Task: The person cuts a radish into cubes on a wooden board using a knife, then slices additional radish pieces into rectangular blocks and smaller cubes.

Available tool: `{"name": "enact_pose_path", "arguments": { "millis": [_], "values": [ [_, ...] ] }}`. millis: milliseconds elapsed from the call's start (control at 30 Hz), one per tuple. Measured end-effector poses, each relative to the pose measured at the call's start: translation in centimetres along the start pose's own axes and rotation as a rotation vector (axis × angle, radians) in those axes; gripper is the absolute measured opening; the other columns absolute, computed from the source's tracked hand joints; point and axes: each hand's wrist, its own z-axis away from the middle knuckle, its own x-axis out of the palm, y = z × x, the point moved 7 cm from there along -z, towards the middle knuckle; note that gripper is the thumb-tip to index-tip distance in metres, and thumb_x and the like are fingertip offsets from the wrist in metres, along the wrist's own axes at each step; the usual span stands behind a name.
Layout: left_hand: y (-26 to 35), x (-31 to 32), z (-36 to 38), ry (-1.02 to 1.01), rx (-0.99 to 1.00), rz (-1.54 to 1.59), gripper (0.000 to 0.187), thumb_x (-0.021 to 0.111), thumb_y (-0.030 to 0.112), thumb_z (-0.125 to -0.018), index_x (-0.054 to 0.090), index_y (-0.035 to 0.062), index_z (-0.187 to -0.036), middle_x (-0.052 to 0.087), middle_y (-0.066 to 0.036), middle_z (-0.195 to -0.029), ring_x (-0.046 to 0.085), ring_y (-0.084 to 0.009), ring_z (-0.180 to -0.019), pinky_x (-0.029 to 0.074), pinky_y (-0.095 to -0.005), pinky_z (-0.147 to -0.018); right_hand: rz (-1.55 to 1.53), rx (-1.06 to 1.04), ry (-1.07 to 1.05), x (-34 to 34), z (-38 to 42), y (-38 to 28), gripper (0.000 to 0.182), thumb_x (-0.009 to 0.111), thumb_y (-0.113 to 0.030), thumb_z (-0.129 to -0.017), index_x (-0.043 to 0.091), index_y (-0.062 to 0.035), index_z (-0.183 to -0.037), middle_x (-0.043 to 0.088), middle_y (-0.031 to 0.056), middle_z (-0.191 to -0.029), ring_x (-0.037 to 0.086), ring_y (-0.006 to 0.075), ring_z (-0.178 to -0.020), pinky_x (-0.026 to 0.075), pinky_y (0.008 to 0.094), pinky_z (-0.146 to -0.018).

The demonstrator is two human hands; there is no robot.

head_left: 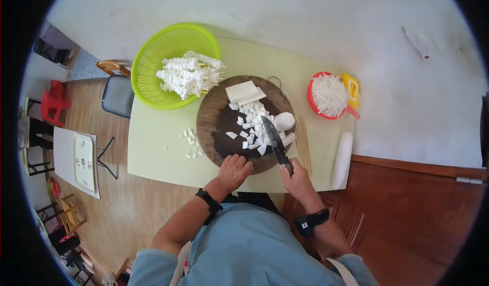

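Observation:
My right hand (299, 181) is closed around the handle of a dark-bladed kitchen knife (274, 138), whose blade points up and left over the chopping board. At the lower edge of the round wooden chopping board (210, 128), my left hand (235, 171) rests with its fingers on the rim, holding nothing. Cut chunks of white radish (248, 124) are scattered over the board's middle. Larger white slabs (242, 92) lie at its far side, and a thick round piece (284, 121) sits to the right of the blade.
A green basket (147, 41) holds skewered white pieces (189, 74). Bamboo skewers (302, 143) lie right of the board. Beyond are a red strainer (309, 96) of white shreds, a yellow grater (351, 87) and a whole white radish (342, 159). Small scraps (192, 143) lie left.

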Motion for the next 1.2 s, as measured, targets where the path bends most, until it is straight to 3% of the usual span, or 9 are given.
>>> {"name": "enact_pose_path", "arguments": {
  "millis": [200, 433, 533, 667, 733, 800, 933, 1033, 1200],
  "values": [
    [-0.8, 0.8, -1.2, -0.303, -0.348, 0.137, 0.024, 0.066, 0.023, -0.088, 0.053, 0.0108, -0.104, 0.055, -0.014, -0.089, 0.064, -0.0372, -0.077, 0.052, -0.0503, -0.065, 0.005, -0.017, -0.015, 0.2, 0.4, 0.8, 0.029, 0.063, -0.027, -0.095, 0.055, -0.0004, -0.102, 0.061, 0.0226, -0.072, 0.064, 0.0436, -0.071, 0.049, 0.0487, -0.063],
    [-0.3, 1.8, -0.4, -0.384, -0.44, 0.192, 0.022, 0.059, 0.006, -0.089, 0.05, 0.0077, -0.108, 0.055, -0.02, -0.1, 0.065, -0.0437, -0.078, 0.055, -0.0528, -0.066, 0.006, -0.074, -0.032, 0.4, 0.8, 0.3, 0.032, 0.062, -0.027, -0.094, 0.055, 0.0006, -0.108, 0.062, 0.0228, -0.073, 0.063, 0.044, -0.071, 0.049, 0.049, -0.063],
    [-2.0, 2.3, 0.4, -0.095, -0.5, 0.29, 0.032, 0.061, 0.001, -0.085, 0.05, 0.0062, -0.115, 0.056, -0.021, -0.103, 0.065, -0.0429, -0.077, 0.056, -0.0488, -0.066, 0.018, -0.086, -0.04, 0.4, 1.0, 0.1, 0.033, 0.063, -0.027, -0.094, 0.056, 0.0013, -0.109, 0.061, 0.0228, -0.073, 0.063, 0.0441, -0.07, 0.049, 0.0488, -0.063],
    [-5.1, 3.7, 1.3, -0.066, -1.054, 0.875, 0.038, 0.061, -0.005, -0.084, 0.05, 0.0031, -0.119, 0.056, -0.017, -0.107, 0.069, -0.0281, -0.088, 0.057, -0.0369, -0.071, -0.003, -0.095, -0.024, 0.0, 1.3, 0.2, 0.032, 0.062, -0.027, -0.094, 0.055, 0.0009, -0.109, 0.061, 0.0229, -0.072, 0.063, 0.0444, -0.071, 0.049, 0.0499, -0.062],
    [-6.0, 3.1, 1.3, 0.444, -1.175, 1.35, 0.029, 0.06, -0.003, -0.09, 0.05, 0.0001, -0.117, 0.056, -0.011, -0.104, 0.069, -0.0194, -0.088, 0.058, -0.0308, -0.069, -0.011, -0.102, -0.022, -0.2, 1.3, 0.4, 0.031, 0.062, -0.027, -0.095, 0.055, 0.0004, -0.109, 0.061, 0.0231, -0.072, 0.063, 0.0446, -0.071, 0.048, 0.0504, -0.062],
    [-6.5, 2.4, 0.9, 0.502, -1.174, 1.366, 0.03, 0.06, -0.003, -0.09, 0.049, 0.001, -0.118, 0.055, -0.01, -0.103, 0.066, -0.0179, -0.084, 0.058, -0.0296, -0.068, 0.033, -0.117, 0.002, -0.2, 1.5, 0.9, 0.028, 0.065, -0.024, -0.093, 0.055, -0.0012, -0.106, 0.06, 0.02, -0.07, 0.063, 0.0399, -0.067, 0.048, 0.0455, -0.06],
    [-5.4, -3.2, -0.7, 0.477, -0.854, 0.779, 0.024, 0.063, -0.001, -0.089, 0.055, 0.0018, -0.111, 0.057, -0.011, -0.098, 0.057, -0.0172, -0.082, 0.05, -0.0295, -0.074, 0.182, -0.156, 0.011, -1.0, 2.1, 0.6, 0.029, 0.067, -0.024, -0.091, 0.056, -0.0028, -0.106, 0.062, 0.0187, -0.074, 0.064, 0.0389, -0.069, 0.05, 0.0459, -0.06],
    [-1.0, -8.4, -3.1, 0.42, -0.254, 0.314, 0.024, 0.07, 0.002, -0.082, 0.062, 0.0037, -0.104, 0.058, -0.014, -0.1, 0.057, -0.0323, -0.096, 0.048, -0.0417, -0.083, 0.309, -0.318, 0.098, -1.4, 2.8, -0.4, 0.027, 0.07, -0.024, -0.087, 0.056, -0.0055, -0.102, 0.065, 0.0162, -0.078, 0.066, 0.0369, -0.071, 0.052, 0.0466, -0.06],
    [5.9, -8.8, -5.5, 0.014, 0.166, 0.189, 0.038, 0.075, 0.019, -0.082, 0.062, 0.0074, -0.115, 0.06, -0.014, -0.118, 0.056, -0.0348, -0.114, 0.045, -0.0481, -0.099, 0.451, -0.374, 0.066, -0.6, 2.3, -1.2, 0.033, 0.074, -0.024, -0.082, 0.052, -0.0047, -0.096, 0.064, 0.014, -0.078, 0.067, 0.0334, -0.071, 0.053, 0.0444, -0.059]
  ]
}}
